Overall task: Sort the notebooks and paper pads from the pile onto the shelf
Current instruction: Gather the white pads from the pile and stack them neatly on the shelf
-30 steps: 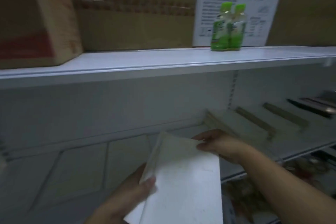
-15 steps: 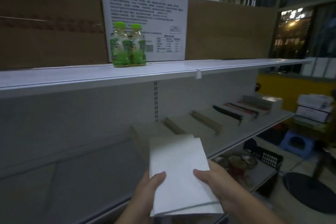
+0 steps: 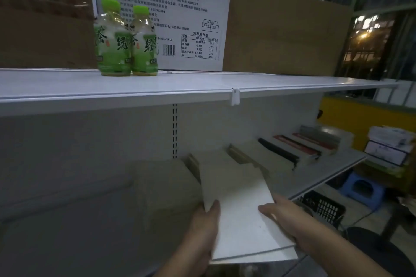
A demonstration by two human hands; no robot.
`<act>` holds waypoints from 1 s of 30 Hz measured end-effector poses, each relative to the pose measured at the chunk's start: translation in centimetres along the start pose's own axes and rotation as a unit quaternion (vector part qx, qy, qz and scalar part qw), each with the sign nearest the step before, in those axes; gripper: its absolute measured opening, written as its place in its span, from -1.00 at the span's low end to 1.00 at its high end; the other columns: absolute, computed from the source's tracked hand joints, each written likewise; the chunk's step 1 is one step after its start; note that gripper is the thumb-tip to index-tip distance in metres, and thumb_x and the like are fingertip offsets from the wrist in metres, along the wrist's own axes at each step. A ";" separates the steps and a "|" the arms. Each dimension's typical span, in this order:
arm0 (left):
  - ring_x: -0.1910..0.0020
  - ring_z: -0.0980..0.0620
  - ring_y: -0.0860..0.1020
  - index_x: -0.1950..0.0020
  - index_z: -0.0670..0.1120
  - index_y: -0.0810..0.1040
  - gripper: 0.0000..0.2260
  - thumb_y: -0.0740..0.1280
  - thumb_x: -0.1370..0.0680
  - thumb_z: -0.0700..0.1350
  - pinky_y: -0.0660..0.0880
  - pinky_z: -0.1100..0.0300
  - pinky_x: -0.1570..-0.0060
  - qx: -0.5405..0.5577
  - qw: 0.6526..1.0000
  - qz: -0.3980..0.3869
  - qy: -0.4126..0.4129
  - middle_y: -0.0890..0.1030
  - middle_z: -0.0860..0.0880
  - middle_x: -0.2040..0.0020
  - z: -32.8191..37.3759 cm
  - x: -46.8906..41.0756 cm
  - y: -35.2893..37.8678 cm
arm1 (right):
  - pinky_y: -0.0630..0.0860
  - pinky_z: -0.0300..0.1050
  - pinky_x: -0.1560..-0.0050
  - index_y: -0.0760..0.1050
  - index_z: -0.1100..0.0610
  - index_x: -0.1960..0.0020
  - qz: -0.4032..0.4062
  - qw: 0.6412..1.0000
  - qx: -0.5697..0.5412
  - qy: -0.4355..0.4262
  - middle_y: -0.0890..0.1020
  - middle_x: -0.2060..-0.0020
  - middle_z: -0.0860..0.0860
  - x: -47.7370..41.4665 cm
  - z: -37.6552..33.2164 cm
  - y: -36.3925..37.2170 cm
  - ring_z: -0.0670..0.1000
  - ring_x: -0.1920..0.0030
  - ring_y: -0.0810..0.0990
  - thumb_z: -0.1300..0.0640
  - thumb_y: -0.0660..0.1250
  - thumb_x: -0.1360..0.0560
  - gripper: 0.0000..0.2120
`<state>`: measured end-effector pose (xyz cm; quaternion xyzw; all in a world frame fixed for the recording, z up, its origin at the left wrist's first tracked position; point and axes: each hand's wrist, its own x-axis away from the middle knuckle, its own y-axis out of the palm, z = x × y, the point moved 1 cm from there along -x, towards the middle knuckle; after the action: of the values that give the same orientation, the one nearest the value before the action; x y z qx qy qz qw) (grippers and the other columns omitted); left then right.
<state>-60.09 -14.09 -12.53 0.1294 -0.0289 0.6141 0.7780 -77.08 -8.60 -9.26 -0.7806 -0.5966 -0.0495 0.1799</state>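
I hold a white paper pad [image 3: 239, 213] flat in both hands over the front of the lower shelf [image 3: 319, 177]. My left hand [image 3: 202, 236] grips its left edge with the thumb on top. Along the pad's right edge lies my right hand [image 3: 286, 218], fingers on the cover. The far end of the pad reaches over a stack of pale pads [image 3: 166, 186] on the shelf. Further right a row of notebooks [image 3: 292, 148] with black, red and grey spines lies side by side.
The upper shelf [image 3: 202, 87] carries two green tea bottles [image 3: 126, 40], a white printed carton [image 3: 180, 13] and brown cartons [image 3: 286, 29]. At the right stand a black basket [image 3: 322, 207], a blue stool [image 3: 362, 189] and stacked white boxes [image 3: 389, 144].
The view has swung right along the shelves. My right hand has come from the pad's far corner to its right edge, and the pad now lies flat and lower, reaching toward the pale stack.
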 end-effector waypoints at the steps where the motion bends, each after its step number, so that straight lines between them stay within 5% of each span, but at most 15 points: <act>1: -0.08 -0.10 0.56 -0.29 -0.19 0.45 -0.71 0.22 -0.62 -0.09 0.48 0.15 -0.07 -0.007 1.000 0.014 0.004 0.58 -0.12 -0.14 0.2 -1.3 0.6 | 0.51 -0.20 0.27 0.33 0.18 -0.37 0.004 1.000 0.011 -0.006 0.62 0.03 0.04 -1.2 -0.5 -0.5 0.03 0.09 0.62 0.23 0.19 -0.59 -0.65; 6: -0.13 -0.08 0.56 -0.25 -0.12 0.50 -0.60 0.29 -0.53 0.10 0.48 0.09 -0.19 -0.040 0.999 0.030 -0.015 0.58 -0.10 -0.20 1.3 -7.1 2.7 | 0.45 -0.47 0.39 0.33 0.24 -0.39 0.033 0.996 0.055 -0.067 0.55 0.11 -0.06 -7.3 -3.6 -2.7 -0.15 0.16 0.51 0.34 0.27 -0.53 -0.57; 9: -0.08 -0.09 0.58 -0.12 -0.05 0.51 -0.54 0.39 -0.32 0.16 0.51 -0.02 -0.19 -0.043 0.999 -0.009 -0.002 0.59 -0.11 -0.16 3.0 -9.9 2.8 | 0.48 -0.38 0.39 0.42 0.08 -0.21 0.045 0.992 0.100 -0.060 0.53 0.19 -0.13 -11.4 -5.3 -3.5 -0.11 0.21 0.56 0.25 0.30 -0.54 -0.74; 12: -0.02 0.00 0.58 -0.31 -0.08 0.42 -0.48 0.48 -0.39 -0.04 0.54 0.27 0.08 -0.078 0.996 -0.029 0.014 0.55 -0.03 -0.16 3.8 -12.0 3.3 | 0.61 -0.18 0.22 0.49 0.06 -0.14 0.022 0.990 0.137 -0.037 0.63 0.08 -0.03 -15.3 -5.8 -4.2 0.02 0.14 0.65 0.17 0.31 -0.54 -0.82; 14: -0.04 0.07 0.55 -0.39 -0.01 0.31 -0.39 0.50 -0.41 -0.17 0.52 0.43 0.24 -0.106 0.994 -0.027 0.031 0.51 0.01 -0.21 3.9 -12.4 3.4 | 0.62 0.06 0.02 0.49 0.17 -0.24 0.010 0.987 0.155 -0.030 0.64 -0.06 0.12 -17.6 -5.1 -4.3 0.14 0.06 0.66 0.13 0.38 -0.48 -0.65; 15: -0.20 0.04 0.50 -0.50 0.01 0.16 -0.21 0.53 -0.39 -0.10 0.53 0.39 0.08 -0.146 0.988 -0.029 0.045 0.42 0.01 -0.35 3.9 -12.8 3.3 | 0.61 0.09 -0.02 0.45 0.20 -0.30 0.013 0.986 0.167 -0.025 0.61 -0.11 0.15 -18.9 -5.0 -4.4 0.14 0.04 0.65 0.09 0.41 -0.44 -0.53; 18: -0.46 -0.02 0.24 -0.54 0.09 -0.27 0.10 0.49 -0.33 0.22 0.30 0.17 -0.36 -0.397 0.914 -0.057 0.067 0.13 -0.02 -0.54 3.9 -13.6 3.3 | 0.58 -0.07 0.04 0.46 0.19 -0.28 -0.008 0.973 0.228 -0.034 0.60 -0.06 0.11 -21.6 -4.9 -3.6 0.06 0.04 0.59 0.17 0.34 -0.48 -0.62; 21: -0.49 -0.15 0.17 -0.50 0.06 -0.42 0.17 0.47 -0.32 0.28 0.27 0.09 -0.36 -0.536 0.839 -0.084 0.022 0.02 -0.23 -0.54 4.0 -13.6 4.3 | 0.56 -0.03 0.05 0.44 0.24 -0.30 -0.018 0.960 0.273 -0.061 0.58 -0.04 0.17 -23.6 -4.8 -3.2 0.16 0.02 0.59 0.26 0.33 -0.49 -0.62; 24: -0.42 -0.24 0.28 -0.50 0.01 -0.43 0.19 0.53 -0.33 0.12 0.32 0.03 -0.32 -0.620 0.782 -0.070 0.000 0.14 -0.35 -0.47 4.2 -13.6 5.9 | 0.46 -0.14 0.28 0.27 0.16 -0.45 -0.073 0.960 0.261 -0.074 0.52 0.16 0.06 -24.8 -3.9 -3.0 0.02 0.28 0.49 0.30 0.29 -0.50 -0.46; 26: -0.38 -0.20 0.34 -0.51 -0.09 -0.40 0.14 0.51 -0.38 0.03 0.28 0.01 -0.34 -0.667 0.743 -0.052 -0.010 0.27 -0.29 -0.44 4.3 -13.7 6.7 | 0.43 -0.22 0.19 0.14 0.12 -0.50 -0.090 0.945 0.304 -0.084 0.51 -0.11 0.12 -25.5 -4.0 -3.0 0.06 0.13 0.54 0.25 0.25 -0.52 -0.41; 28: -0.44 -0.16 0.26 -0.53 -0.13 -0.34 0.09 0.50 -0.40 -0.01 0.25 0.08 -0.35 -0.667 0.744 -0.039 -0.025 0.22 -0.22 -0.49 4.1 -13.9 6.9 | 0.36 -0.29 0.04 0.06 0.19 -0.52 -0.109 0.926 0.349 -0.088 0.35 -0.37 0.17 -25.9 -4.5 -3.1 0.15 -0.24 0.47 0.24 0.17 -0.59 -0.45; 30: -0.49 -0.12 0.17 -0.55 -0.10 -0.29 0.08 0.51 -0.39 0.01 0.22 0.15 -0.36 -0.658 0.752 -0.027 -0.041 0.13 -0.17 -0.53 3.9 -14.2 6.7 | 0.37 -0.18 -0.13 0.16 0.27 -0.46 -0.098 0.909 0.392 -0.107 0.35 -0.37 0.22 -25.9 -4.4 -2.9 0.18 -0.33 0.40 0.19 0.14 -0.60 -0.54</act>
<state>-69.60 -27.02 -10.58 -0.3883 -0.4540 0.4163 0.6854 -86.55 -33.11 -12.13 -0.5856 -0.6572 0.2549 0.4003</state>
